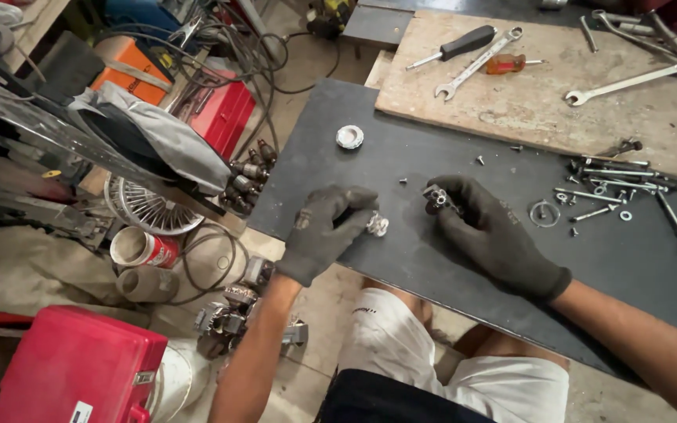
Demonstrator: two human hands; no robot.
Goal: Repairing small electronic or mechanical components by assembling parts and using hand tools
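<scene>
I see the small dark metal fitting point(436, 199) pinched at the tips of my right hand point(489, 235), fingers clamped on it, its stubby axis pointing toward my left hand point(327, 227). That hand lies just beside, curled together over a shiny silver part point(378, 225) resting on the dark table point(401, 258). Loose bolts point(613, 184) lie well apart.

Small metal part point(376, 225) half hidden under the gloved left hand point(324, 232) — kind unclear; far-right steel wrenches point(652, 35) cut off.
</scene>
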